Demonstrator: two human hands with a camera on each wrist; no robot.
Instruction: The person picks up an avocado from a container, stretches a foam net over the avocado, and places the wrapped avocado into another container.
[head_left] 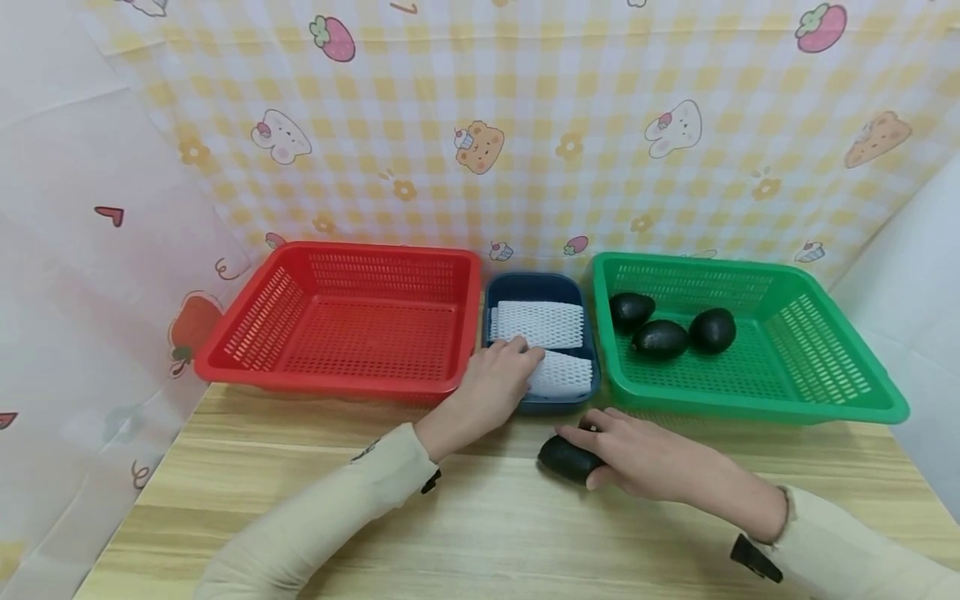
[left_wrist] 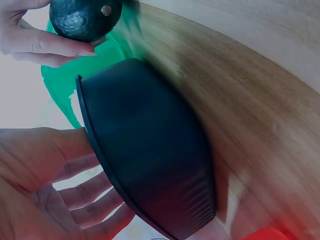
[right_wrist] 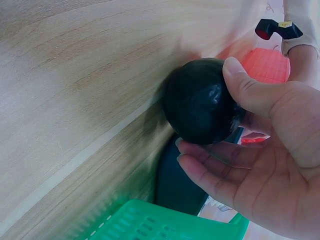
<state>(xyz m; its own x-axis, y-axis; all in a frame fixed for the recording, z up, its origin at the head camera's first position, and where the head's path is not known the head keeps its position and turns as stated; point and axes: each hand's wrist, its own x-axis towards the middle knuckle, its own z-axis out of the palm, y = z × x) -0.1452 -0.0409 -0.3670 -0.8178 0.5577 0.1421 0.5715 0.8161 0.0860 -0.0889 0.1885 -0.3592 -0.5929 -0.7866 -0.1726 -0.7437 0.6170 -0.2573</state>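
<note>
My right hand (head_left: 645, 450) grips a dark avocado (head_left: 566, 459) just above the wooden table, in front of the blue box. In the right wrist view, the thumb and fingers are curled round the avocado (right_wrist: 200, 102). My left hand (head_left: 498, 375) reaches over the left side of the dark blue two-part box (head_left: 534, 285), at the front white foam net sleeves (head_left: 566, 375). In the left wrist view, the fingertips of the left hand (left_wrist: 55, 185) are hidden behind the wall of the box (left_wrist: 145, 145), so any hold on a sleeve is unclear. More foam net sleeves (head_left: 540, 323) lie in the back compartment.
A red basket (head_left: 337, 384) stands left of the box. On the right is a green basket (head_left: 750, 407) with three avocados (head_left: 660, 339) at its left side. The wooden table (head_left: 465, 533) extends in front, and a checked cloth (head_left: 525, 192) hangs behind.
</note>
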